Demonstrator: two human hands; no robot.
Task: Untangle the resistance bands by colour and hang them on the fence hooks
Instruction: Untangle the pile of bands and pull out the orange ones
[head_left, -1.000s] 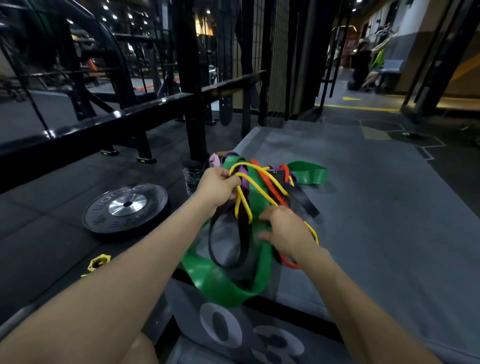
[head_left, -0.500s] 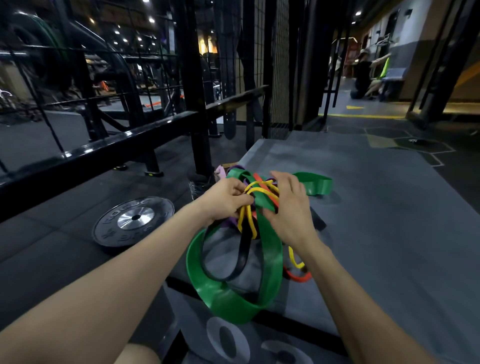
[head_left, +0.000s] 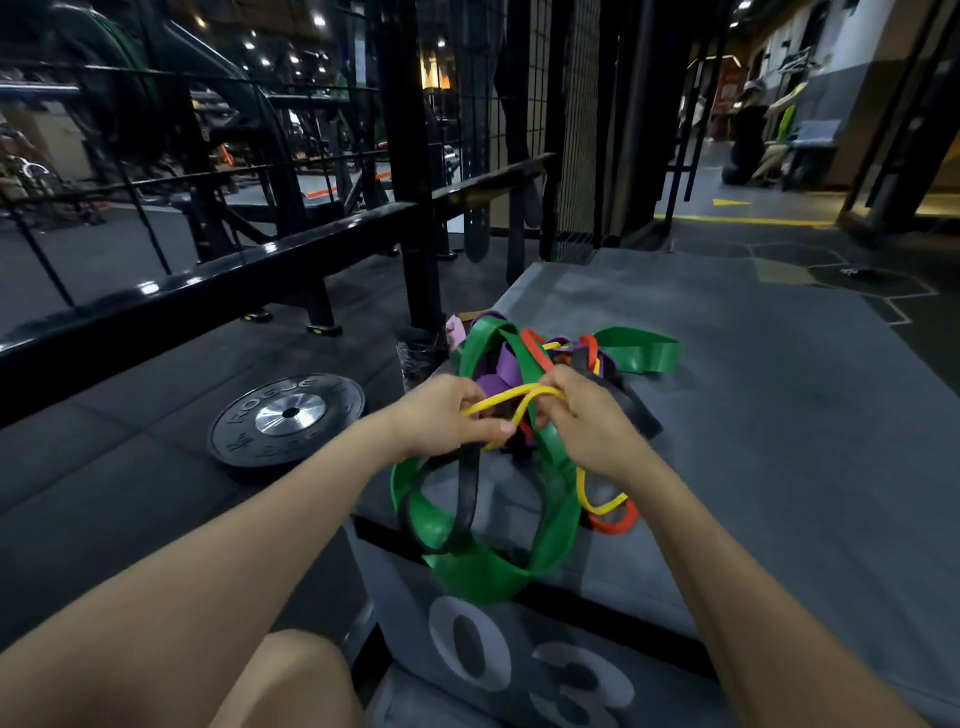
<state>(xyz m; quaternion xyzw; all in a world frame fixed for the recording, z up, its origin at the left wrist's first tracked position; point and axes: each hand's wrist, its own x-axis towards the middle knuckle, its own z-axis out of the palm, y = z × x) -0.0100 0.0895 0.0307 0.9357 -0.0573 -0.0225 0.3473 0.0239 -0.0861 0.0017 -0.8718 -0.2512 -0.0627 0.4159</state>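
A tangle of resistance bands lies on the near left corner of a grey padded box (head_left: 779, 415). In it are a wide green band (head_left: 483, 566), a thin yellow band (head_left: 501, 402), a red-orange band (head_left: 615, 525), a black band (head_left: 467, 493) and a purple band (head_left: 501, 371). My left hand (head_left: 447, 415) pinches the yellow band on the pile's left side. My right hand (head_left: 587, 426) grips the same yellow band close beside it, over the green band. The yellow strand crosses between both hands. The black wire fence (head_left: 519, 104) stands behind the pile; I cannot make out its hooks.
A black weight plate (head_left: 288, 415) lies flat on the rubber floor to the left. A heavy black rail (head_left: 208, 280) and post (head_left: 410, 208) run along the left of the box. A person (head_left: 748, 135) sits far back right. My knee (head_left: 291, 680) shows at the bottom.
My right hand has come up from the pile's right side to meet the left hand. Both now hold the yellow band, lifted slightly above the tangle.
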